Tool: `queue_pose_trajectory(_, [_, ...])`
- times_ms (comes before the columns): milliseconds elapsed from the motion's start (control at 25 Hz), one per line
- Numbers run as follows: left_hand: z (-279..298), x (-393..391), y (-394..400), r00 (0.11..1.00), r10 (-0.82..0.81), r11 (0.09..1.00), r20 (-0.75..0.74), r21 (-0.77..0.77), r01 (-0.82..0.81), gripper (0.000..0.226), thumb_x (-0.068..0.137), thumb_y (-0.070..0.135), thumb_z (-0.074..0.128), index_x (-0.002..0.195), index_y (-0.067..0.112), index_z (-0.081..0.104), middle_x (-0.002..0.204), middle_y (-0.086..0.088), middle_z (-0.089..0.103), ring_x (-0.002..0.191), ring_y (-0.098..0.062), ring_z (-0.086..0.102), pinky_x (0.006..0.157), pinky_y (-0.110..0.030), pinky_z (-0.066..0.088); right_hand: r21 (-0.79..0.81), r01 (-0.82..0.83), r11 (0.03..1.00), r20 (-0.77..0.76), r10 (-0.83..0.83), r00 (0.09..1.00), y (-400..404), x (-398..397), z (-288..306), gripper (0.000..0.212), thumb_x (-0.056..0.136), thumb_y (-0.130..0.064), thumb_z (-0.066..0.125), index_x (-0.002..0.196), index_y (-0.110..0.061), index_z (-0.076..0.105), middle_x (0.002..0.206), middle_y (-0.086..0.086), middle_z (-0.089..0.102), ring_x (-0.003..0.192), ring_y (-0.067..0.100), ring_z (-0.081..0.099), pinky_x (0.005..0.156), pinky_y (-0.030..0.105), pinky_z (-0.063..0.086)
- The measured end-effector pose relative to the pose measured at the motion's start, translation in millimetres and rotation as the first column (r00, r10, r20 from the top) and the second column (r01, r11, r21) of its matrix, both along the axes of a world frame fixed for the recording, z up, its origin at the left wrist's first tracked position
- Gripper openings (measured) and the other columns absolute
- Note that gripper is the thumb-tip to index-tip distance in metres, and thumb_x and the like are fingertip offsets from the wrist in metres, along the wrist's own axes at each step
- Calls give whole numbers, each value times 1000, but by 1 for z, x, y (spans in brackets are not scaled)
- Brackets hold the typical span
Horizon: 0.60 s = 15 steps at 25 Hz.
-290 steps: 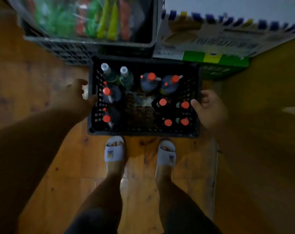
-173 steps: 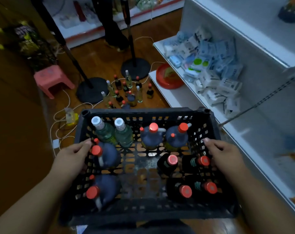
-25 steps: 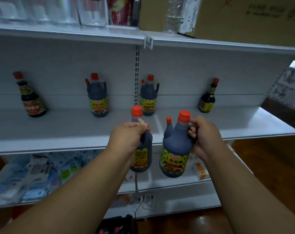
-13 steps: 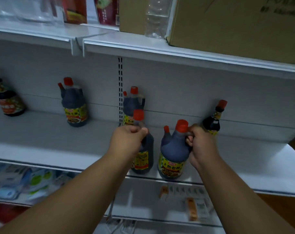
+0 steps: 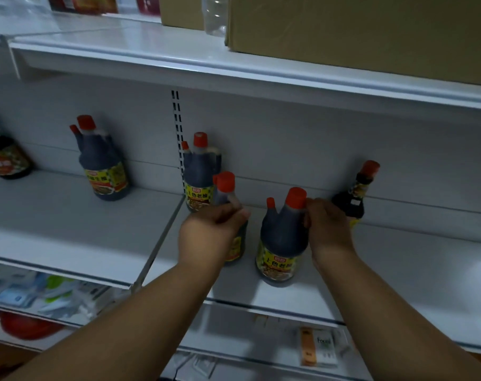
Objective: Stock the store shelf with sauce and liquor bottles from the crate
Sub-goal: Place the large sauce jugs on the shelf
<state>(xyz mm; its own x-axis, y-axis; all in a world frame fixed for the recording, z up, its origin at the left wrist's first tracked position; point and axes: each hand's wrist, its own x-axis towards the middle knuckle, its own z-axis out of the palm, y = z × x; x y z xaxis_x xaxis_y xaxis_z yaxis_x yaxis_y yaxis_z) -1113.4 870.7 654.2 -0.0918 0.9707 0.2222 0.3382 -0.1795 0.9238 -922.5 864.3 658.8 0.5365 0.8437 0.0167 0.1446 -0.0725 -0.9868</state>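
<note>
Each of my hands holds a dark sauce bottle with a red cap over the white middle shelf (image 5: 68,226). My left hand (image 5: 210,235) grips the slimmer bottle (image 5: 226,188) by its handle; my hand hides most of its body. My right hand (image 5: 328,228) grips the handle of a wider jug (image 5: 282,243) with a yellow label, whose base looks to be on the shelf near the front edge. Behind them stand another jug (image 5: 199,174), a similar jug (image 5: 104,166) further left, and a small bottle (image 5: 353,198) by the back wall. The crate is out of view.
A round dark bottle (image 5: 5,158) stands at the far left of the shelf. The upper shelf (image 5: 233,67) carries a cardboard box (image 5: 357,31) and a clear plastic bottle (image 5: 214,15). The lower shelf holds small packets (image 5: 41,295) and a red dish (image 5: 27,327).
Both hands have moved forward and down with their bottles, from in front of the shelf edge onto the middle shelf. The view has shifted right and closer.
</note>
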Motion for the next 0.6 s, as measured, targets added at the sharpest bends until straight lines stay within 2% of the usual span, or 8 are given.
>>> queue_pose_trajectory(80, [-4, -10, -3, 994, -43, 998, 103, -33, 47, 17, 81, 19, 76, 87, 33, 70, 81, 17, 71, 79, 7, 65, 67, -9, 49, 34, 19, 999, 96, -22, 995, -11, -4, -12, 20, 97, -26, 52, 81, -15, 53, 78, 6, 56, 72, 17, 52, 66, 31, 39])
queue_pose_trajectory(160, [-17, -23, -2, 992, -54, 998, 118, -37, 59, 26, 79, 12, 78, 95, 30, 67, 89, 13, 70, 81, 5, 65, 71, -10, 50, 78, -4, 997, 141, -7, 990, -27, -16, -27, 13, 92, -26, 62, 99, -27, 51, 92, -5, 58, 84, 4, 58, 69, 22, 45])
queue_pose_trajectory(240, [-32, -35, 9, 999, -31, 997, 45, -63, 34, 43, 73, 13, 82, 109, 24, 61, 100, 7, 64, 85, -3, 62, 75, -22, 53, 92, -76, 993, 170, 59, 984, -38, -27, -43, 49, 78, -14, 79, 106, -38, 47, 103, -21, 56, 92, -11, 59, 75, 10, 47])
queue_pose_trajectory(320, [-45, -43, 24, 989, -144, 975, 19, -170, 145, 74, 58, 23, 89, 121, 31, 50, 116, 9, 56, 99, -7, 60, 82, -31, 54, 94, -99, 991, 204, 78, 976, -42, -33, -56, 73, 67, -8, 88, 114, -43, 43, 113, -29, 53, 100, -18, 56, 81, 5, 46])
queue_pose_trajectory(400, [-54, -42, 38, 946, -320, 904, 60, -279, 323, 88, 44, 31, 89, 118, 46, 43, 117, 19, 58, 105, 0, 60, 83, -23, 53, 30, -59, 998, 256, 49, 966, -42, -37, -61, 80, 65, -21, 90, 125, -41, 42, 119, -28, 54, 106, -14, 56, 83, 10, 46])
queue_pose_trajectory(440, [-57, -39, 43, 928, -369, 883, 53, -291, 368, 90, 45, 27, 91, 118, 45, 42, 114, 26, 57, 103, 5, 59, 81, -18, 51, -2, -32, 999, 260, 31, 965, -41, -36, -61, 81, 65, -27, 90, 130, -39, 42, 120, -26, 55, 106, -10, 57, 83, 13, 47])
queue_pose_trajectory(480, [-60, -35, 47, 923, -386, 883, 18, -283, 374, 91, 50, 21, 93, 121, 43, 41, 112, 29, 56, 103, 3, 58, 79, -15, 49, -16, -24, 1000, 249, 28, 968, -38, -33, -60, 82, 64, -31, 90, 131, -39, 43, 119, -25, 57, 105, -7, 59, 82, 17, 48])
queue_pose_trajectory(600, [-60, -16, 54, 948, -315, 926, -47, -234, 296, 89, 57, 18, 93, 128, 31, 41, 114, 19, 56, 104, -8, 57, 82, -25, 48, -50, -67, 997, 257, 77, 963, -17, -16, -60, 76, 60, -49, 88, 123, -36, 48, 121, -19, 61, 108, 2, 63, 86, 27, 52])
